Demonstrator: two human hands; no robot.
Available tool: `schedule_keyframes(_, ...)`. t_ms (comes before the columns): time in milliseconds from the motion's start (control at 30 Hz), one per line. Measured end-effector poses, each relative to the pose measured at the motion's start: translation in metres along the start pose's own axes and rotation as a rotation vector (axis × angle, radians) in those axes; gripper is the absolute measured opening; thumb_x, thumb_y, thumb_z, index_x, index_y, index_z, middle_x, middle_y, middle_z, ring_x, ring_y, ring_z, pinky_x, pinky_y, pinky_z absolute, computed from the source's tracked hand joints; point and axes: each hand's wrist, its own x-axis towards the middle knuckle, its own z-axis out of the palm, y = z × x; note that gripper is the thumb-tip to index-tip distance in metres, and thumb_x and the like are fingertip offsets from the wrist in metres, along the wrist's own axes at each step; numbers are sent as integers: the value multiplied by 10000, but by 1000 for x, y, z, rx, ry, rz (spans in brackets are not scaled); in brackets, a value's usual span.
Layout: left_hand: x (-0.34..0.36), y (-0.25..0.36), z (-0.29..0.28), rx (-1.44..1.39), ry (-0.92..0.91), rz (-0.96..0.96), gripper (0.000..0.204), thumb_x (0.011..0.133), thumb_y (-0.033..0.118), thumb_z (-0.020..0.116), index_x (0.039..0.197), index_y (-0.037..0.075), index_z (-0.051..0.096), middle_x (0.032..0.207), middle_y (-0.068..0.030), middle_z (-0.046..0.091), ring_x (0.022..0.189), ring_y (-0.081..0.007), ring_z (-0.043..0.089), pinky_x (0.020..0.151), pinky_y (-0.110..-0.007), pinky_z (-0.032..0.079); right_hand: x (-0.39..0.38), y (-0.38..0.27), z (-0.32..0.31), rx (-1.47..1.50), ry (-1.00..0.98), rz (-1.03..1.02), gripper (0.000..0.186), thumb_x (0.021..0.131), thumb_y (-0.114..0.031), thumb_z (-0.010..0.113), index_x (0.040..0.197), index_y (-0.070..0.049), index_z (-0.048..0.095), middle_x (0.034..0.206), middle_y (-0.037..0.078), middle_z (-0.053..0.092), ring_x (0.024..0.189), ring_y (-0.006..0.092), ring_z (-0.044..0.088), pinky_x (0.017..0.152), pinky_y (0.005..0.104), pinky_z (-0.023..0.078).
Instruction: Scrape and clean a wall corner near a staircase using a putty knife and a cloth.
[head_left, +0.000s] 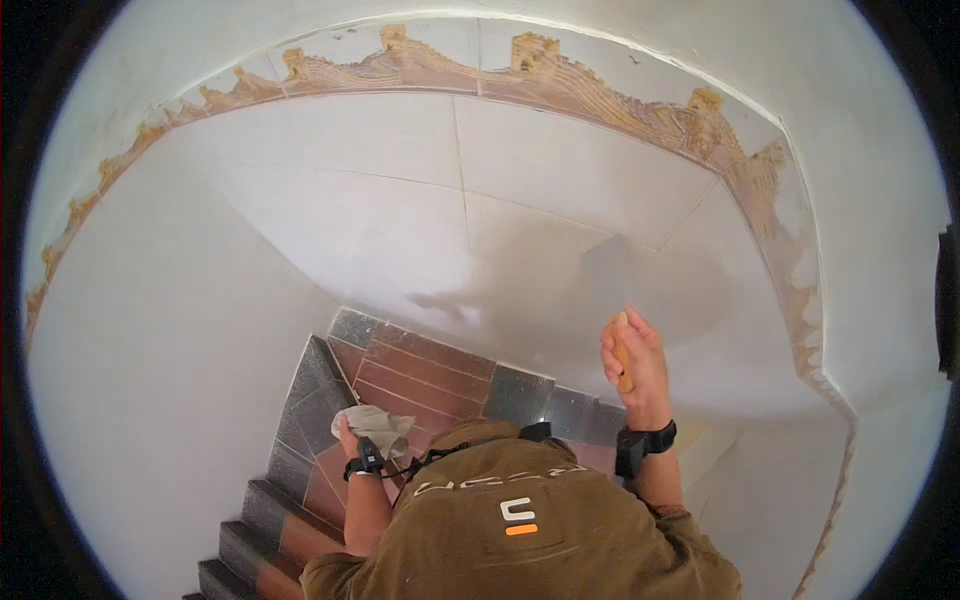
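Note:
My right hand [635, 360] grips the orange wooden handle of a scraper [608, 270], whose wide grey blade points up toward the pale tiled wall [520, 150] in front of me. Whether the blade touches the wall, I cannot tell. Down to the left, my left hand [350, 435] holds a crumpled off-white cloth [380, 425] above the reddish floor tiles. Along the top of the pale tiles runs a jagged band of yellowish-brown, ridged residue [620, 85].
A staircase [250, 545] with dark and reddish treads descends at lower left. Below me is a landing [420, 370] of red and dark tiles. Plain plastered walls [140, 330] curve around the left and right, with a corner at the right.

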Motion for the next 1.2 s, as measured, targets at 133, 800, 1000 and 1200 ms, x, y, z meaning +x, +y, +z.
schedule_keyframes(133,18,-13,-36,-112,84,-111,496,827,451,412,1063,27,514,1042,-141,557,914,-303,543,809,-406,428,39,17,27,-55,-114,12,252,830,-166,514,1019,-16,443,647,39,457,415,66,378,325,180,298)
schedule_keyframes(800,19,-7,-37,-20,112,-134,517,832,470,372,1026,18,533,1000,-146,572,894,-314,546,793,-409,438,3,15,32,-3,-1,-15,198,841,-171,514,967,-20,488,609,-2,441,420,52,376,332,178,295)
schedule_keyframes(1000,34,-2,-10,-96,-119,-177,426,844,405,415,1017,36,541,1001,-115,577,887,-285,550,771,-393,441,-23,8,24,8,-36,-33,202,839,-172,504,974,-24,476,643,20,456,411,56,376,323,175,286)
schedule_keyframes(1200,28,-5,-9,-211,19,-216,448,844,423,402,1042,41,528,1028,-130,563,893,-303,547,783,-414,436,0,18,26,-85,-44,-11,203,837,-173,502,977,-31,465,659,52,464,402,68,377,309,181,289)
